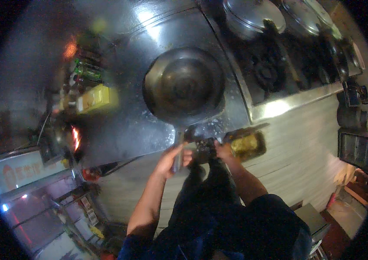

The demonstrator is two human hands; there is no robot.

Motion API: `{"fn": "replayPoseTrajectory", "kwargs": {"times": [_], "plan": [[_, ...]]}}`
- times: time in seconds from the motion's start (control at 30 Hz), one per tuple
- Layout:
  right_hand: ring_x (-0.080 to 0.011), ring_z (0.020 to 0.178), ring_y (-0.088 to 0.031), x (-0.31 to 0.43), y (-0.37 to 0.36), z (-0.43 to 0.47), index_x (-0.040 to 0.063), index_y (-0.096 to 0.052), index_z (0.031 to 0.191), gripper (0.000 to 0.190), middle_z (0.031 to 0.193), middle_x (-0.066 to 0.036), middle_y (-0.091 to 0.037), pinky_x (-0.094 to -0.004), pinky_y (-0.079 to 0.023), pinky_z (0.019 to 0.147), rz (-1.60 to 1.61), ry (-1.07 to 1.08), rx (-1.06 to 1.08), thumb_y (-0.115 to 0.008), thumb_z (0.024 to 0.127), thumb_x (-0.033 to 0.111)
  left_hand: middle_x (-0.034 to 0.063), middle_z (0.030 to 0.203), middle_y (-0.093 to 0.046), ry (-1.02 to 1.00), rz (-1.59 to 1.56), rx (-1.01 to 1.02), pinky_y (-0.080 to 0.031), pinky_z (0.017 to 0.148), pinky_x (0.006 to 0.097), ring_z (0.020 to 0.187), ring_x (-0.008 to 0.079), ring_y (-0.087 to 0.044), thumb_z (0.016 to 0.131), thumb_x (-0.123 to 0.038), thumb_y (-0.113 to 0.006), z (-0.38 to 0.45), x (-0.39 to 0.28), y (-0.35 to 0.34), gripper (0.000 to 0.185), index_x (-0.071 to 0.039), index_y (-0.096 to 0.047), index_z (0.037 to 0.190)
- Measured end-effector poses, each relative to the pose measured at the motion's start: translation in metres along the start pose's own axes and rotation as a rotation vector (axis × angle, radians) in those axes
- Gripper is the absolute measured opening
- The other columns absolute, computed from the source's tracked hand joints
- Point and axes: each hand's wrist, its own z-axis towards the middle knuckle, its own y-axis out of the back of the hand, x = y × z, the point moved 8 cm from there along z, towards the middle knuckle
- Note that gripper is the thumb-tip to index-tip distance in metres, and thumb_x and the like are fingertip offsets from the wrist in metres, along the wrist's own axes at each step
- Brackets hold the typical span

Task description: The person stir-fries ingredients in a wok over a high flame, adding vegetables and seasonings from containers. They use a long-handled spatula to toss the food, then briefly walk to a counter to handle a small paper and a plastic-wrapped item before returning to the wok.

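A dark metal wok (184, 86) sits on the stainless steel worktop (118, 130) in front of me, its handle (178, 159) pointing towards my body. Around that handle my left hand (172, 159) is closed, at the worktop's near edge. My right hand (224, 151) is to the right of it, near the stove knobs or fittings on the front, which are too blurred to tell. Just beyond its fingers is a dark-edged container with yellow contents (247, 145). Whether the right hand grips anything does not show.
Black gas burners (267, 73) and large lidded metal pots (255, 16) stand at the upper right. On the left are a yellow box (94, 97), green bottles (88, 70) and a bright flame (75, 138). A dark pot (351, 117) stands at the far right.
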Motion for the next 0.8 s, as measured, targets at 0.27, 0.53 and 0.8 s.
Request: {"fn": "replayPoseTrajectory", "kwargs": {"times": [0.27, 0.53, 0.8], "plan": [[-0.0160, 0.069, -0.062, -0.014, -0.004, 0.005, 0.007, -0.060, 0.086, 0.040, 0.069, -0.006, -0.058, -0.0365, -0.047, 0.052, 0.014, -0.096, 0.187, -0.068, 0.093, 0.046, -0.0012, 0.071, -0.051, -0.080, 0.170, -0.013, -0.041, 0.048, 0.0268, 0.055, 0.0103, -0.048, 0.091, -0.024, -0.073, 0.010, -0.006, -0.006, 0.034, -0.009, -0.051, 0.112], [-0.0413, 0.082, -0.067, 0.029, 0.033, -0.026, 0.003, -0.067, 0.099, 0.046, 0.087, -0.019, -0.069, -0.0507, -0.052, 0.070, -0.293, 0.476, 0.147, -0.055, 0.097, 0.048, 0.0007, 0.068, -0.050, -0.099, 0.103, -0.007, -0.037, 0.043, 0.0265, 0.051, 0.0099, -0.045, 0.090, -0.013, -0.070, -0.004, 0.009, 0.004, 0.027, -0.009, -0.052, 0.110], [-0.0411, 0.073, -0.068, 0.187, 0.066, -0.104, 0.007, -0.070, 0.093, 0.045, 0.078, -0.018, -0.070, -0.0525, -0.055, 0.070, -0.941, 0.741, 0.249, -0.053, 0.095, 0.048, 0.0036, 0.065, -0.050, -0.189, -0.064, -0.063, -0.038, 0.040, 0.0284, 0.047, 0.0117, -0.045, 0.086, 0.000, -0.062, -0.071, 0.026, 0.032, 0.035, -0.004, -0.049, 0.118]]}}
